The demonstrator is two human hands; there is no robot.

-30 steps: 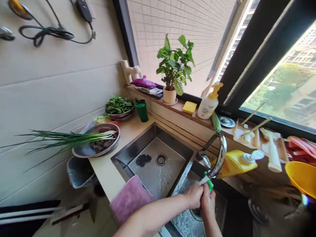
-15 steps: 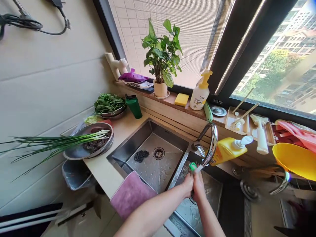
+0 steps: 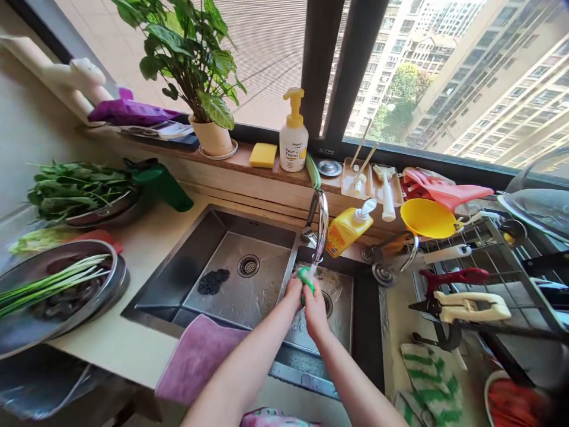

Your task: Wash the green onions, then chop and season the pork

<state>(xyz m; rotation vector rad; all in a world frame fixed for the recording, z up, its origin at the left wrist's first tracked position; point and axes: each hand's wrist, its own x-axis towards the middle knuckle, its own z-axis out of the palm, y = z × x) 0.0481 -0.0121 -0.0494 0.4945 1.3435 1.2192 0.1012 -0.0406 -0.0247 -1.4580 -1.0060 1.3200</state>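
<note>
Over the right basin (image 3: pixel 340 296) of the sink, my left hand (image 3: pixel 293 293) and my right hand (image 3: pixel 315 308) are pressed together. Both are closed around a small bright green thing (image 3: pixel 306 275), soft-looking, mostly hidden by my fingers; its kind I cannot make out. Water runs onto it from the curved chrome faucet (image 3: pixel 323 222) just above. A black mesh scrubber (image 3: pixel 213 281) lies in the left basin (image 3: pixel 271 249), beside its drain. A purple cloth (image 3: pixel 200 356) drapes over the sink's front edge, under my left forearm.
A yellow soap bottle (image 3: pixel 349 231) leans behind the faucet. The sill holds a white pump bottle (image 3: pixel 293 145), a yellow sponge (image 3: pixel 263 155) and a potted plant (image 3: pixel 211 139). Bowls of greens (image 3: pixel 84 196) and scallions (image 3: pixel 57 281) stand left; a dish rack (image 3: pixel 524 290) stands right.
My view has swung right and closer, bringing the dish rack into sight. My hands stay together under the faucet with the green thing between them, more of it showing now.
</note>
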